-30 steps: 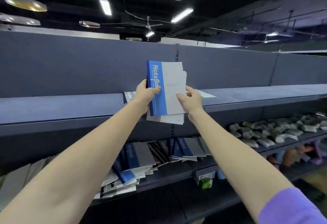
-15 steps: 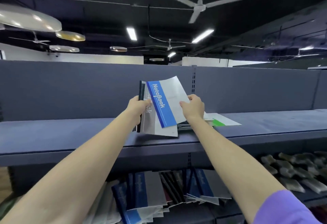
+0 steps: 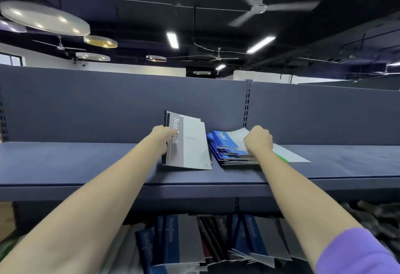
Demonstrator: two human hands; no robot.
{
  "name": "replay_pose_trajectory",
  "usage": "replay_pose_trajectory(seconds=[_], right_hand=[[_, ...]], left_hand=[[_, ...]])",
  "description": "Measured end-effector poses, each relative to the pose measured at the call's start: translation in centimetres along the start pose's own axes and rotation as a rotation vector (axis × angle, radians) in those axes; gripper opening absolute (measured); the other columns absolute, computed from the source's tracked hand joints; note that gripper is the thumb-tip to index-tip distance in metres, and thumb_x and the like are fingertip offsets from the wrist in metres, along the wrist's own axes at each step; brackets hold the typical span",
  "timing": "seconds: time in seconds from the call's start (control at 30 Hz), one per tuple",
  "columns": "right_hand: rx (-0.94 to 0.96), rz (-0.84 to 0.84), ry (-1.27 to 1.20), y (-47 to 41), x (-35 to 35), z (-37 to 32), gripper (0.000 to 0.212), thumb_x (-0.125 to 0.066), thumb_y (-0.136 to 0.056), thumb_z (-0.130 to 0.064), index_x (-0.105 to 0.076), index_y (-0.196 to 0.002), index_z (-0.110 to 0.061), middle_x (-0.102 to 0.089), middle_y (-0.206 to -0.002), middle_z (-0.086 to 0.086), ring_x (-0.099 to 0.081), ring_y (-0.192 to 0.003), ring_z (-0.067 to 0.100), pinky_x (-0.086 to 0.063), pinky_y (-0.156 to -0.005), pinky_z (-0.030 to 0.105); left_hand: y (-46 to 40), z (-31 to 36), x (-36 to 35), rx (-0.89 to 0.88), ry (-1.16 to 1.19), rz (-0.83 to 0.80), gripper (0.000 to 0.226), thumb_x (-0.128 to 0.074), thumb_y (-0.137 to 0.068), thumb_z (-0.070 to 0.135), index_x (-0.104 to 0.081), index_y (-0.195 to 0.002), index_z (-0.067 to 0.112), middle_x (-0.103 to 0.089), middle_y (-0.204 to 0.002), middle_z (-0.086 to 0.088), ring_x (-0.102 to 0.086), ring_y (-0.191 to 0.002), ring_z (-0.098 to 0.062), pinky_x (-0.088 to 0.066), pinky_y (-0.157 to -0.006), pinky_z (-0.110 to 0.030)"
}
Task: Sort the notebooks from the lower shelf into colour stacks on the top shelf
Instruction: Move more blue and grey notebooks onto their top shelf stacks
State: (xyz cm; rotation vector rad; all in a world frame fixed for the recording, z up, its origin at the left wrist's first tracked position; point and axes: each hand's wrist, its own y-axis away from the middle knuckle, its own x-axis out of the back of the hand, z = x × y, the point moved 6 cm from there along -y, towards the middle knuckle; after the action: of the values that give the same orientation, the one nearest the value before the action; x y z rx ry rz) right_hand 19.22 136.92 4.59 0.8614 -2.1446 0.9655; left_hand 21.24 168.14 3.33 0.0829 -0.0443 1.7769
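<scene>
Blue notebook [image 3: 229,141] now on stack, right hand [image 3: 257,139] atop

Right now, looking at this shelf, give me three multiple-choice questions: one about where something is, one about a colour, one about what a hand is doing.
1. Where does the blue stack lie?
A. top shelf
B. floor
C. lower shelf

2. What colour is the spine band of the notebooks in the left hand?
A. red
B. grey
C. green

3. What is the right hand doing?
A. hanging idle
B. pointing at the ceiling
C. setting a blue notebook onto the stack

Answers: 1 A, the stack rests on the top shelf. 2 B, the grey notebooks show a grey band. 3 C, its fingers curl over the topmost blue cover.
</scene>
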Motion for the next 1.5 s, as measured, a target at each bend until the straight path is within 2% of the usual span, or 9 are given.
replay_pose_trajectory(seconds=[0.23, 0.43, 0.57, 0.7, 0.8, 0.93, 1.1, 1.27, 1.5], right_hand=[[0.104, 0.042, 0.386, 0.7, 0.1, -2.3, 0.033, -0.051, -0.092, -0.015, -0.055, -0.125, -0.017, -0.051, -0.133, 0.010, -0.044, -0.122, 0.031, -0.037, -0.096, 0.039], [0.379, -0.062, 0.146, 3.7, -2.4, -8.1, 0.023, -0.047, -0.091, -0.018, -0.066, -0.105, -0.016, -0.069, -0.107, 0.011, -0.057, -0.107, 0.035, -0.041, -0.084, 0.037], [0.504, -0.154, 0.140, 6.5, -3.7, -11.7, 0.024, -0.045, -0.096, -0.031, -0.060, -0.099, -0.012, -0.069, -0.103, 0.008, -0.059, -0.100, 0.033, -0.040, -0.088, 0.039], [0.472, -0.133, 0.058, 8.5, -5.0, -12.8, 0.034, -0.049, -0.098, -0.038, -0.051, -0.112, -0.006, -0.062, -0.112, 0.013, -0.055, -0.094, 0.033, -0.040, -0.077, 0.038], [0.399, -0.156, -0.108, 9.6, -6.2, -13.1, 0.039, -0.057, -0.096, -0.038, -0.050, -0.117, -0.005, -0.060, -0.114, 0.013, -0.057, -0.104, 0.035, -0.040, -0.074, 0.036], [0.257, -0.169, -0.321, 9.8, -7.2, -13.0, 0.023, -0.064, -0.089, -0.028, -0.052, -0.092, -0.009, -0.055, -0.085, 0.006, -0.052, -0.083, 0.031, -0.033, -0.056, 0.032], [0.132, -0.182, -0.372, 9.4, -7.4, -12.4, 0.014, -0.066, -0.085, -0.018, -0.052, -0.087, -0.012, -0.054, -0.079, 0.001, -0.050, -0.077, 0.026, -0.034, -0.057, 0.030], [0.108, -0.172, -0.326, 9.0, -8.5, -12.3, 0.020, -0.059, -0.089, -0.009, -0.059, -0.108, -0.006, -0.064, -0.105, 0.008, -0.054, -0.088, 0.028, -0.034, -0.055, 0.028], [0.085, -0.110, -0.236, 8.3, -8.6, -11.8, 0.025, -0.049, -0.092, -0.001, -0.053, -0.117, -0.001, -0.058, -0.122, 0.019, -0.055, -0.108, 0.037, -0.041, -0.073, 0.035]], left_hand=[[-0.8, -1.0, -0.2, 0.032, 0.036, -0.055, 0.034, -0.064, -0.096, 0.018, -0.057, -0.128, 0.009, -0.054, -0.092, 0.001, -0.044, -0.070, -0.011, -0.032, -0.055, -0.027], [-1.4, -1.7, 0.5, 0.003, 0.126, -0.070, 0.041, -0.066, -0.095, 0.013, -0.051, -0.132, 0.012, -0.060, -0.124, -0.004, -0.049, -0.100, -0.019, -0.036, -0.085, -0.028], [-1.3, -1.7, 1.6, -0.033, 0.130, -0.077, 0.031, -0.069, -0.093, 0.013, -0.057, -0.121, 0.007, -0.061, -0.105, -0.003, -0.054, -0.085, -0.015, -0.040, -0.068, -0.025], [-1.5, -2.0, 3.9, -0.044, 0.141, -0.050, 0.052, -0.075, -0.088, 0.021, -0.054, -0.133, 0.008, -0.060, -0.131, -0.007, -0.056, -0.117, -0.023, -0.043, -0.097, -0.034], [-1.7, -2.6, 5.3, -0.020, 0.156, -0.049, 0.066, -0.075, -0.088, 0.023, -0.044, -0.145, 0.011, -0.053, -0.139, -0.003, -0.048, -0.128, -0.023, -0.037, -0.102, -0.036], [-1.9, -3.0, 6.3, 0.007, 0.143, -0.045, 0.071, -0.070, -0.093, 0.022, -0.032, -0.152, 0.012, -0.039, -0.152, -0.006, -0.035, -0.141, -0.028, -0.028, -0.113, -0.046], [-2.6, -3.8, 7.9, -0.042, 0.028, -0.005, 0.034, -0.064, -0.095, 0.013, -0.052, -0.125, 0.005, -0.057, -0.118, -0.008, -0.054, -0.102, -0.025, -0.046, -0.093, -0.037], [-2.7, -4.6, 8.3, -0.098, 0.093, -0.032, 0.030, -0.064, -0.089, 0.001, -0.053, -0.117, 0.006, -0.066, -0.113, -0.014, -0.066, -0.103, -0.034, -0.054, -0.092, -0.054], [-3.4, -3.8, 9.5, -0.198, 0.155, 0.077, 0.030, -0.060, -0.086, 0.000, -0.048, -0.111, 0.010, -0.061, -0.102, -0.006, -0.062, -0.092, -0.028, -0.053, -0.073, -0.039]])
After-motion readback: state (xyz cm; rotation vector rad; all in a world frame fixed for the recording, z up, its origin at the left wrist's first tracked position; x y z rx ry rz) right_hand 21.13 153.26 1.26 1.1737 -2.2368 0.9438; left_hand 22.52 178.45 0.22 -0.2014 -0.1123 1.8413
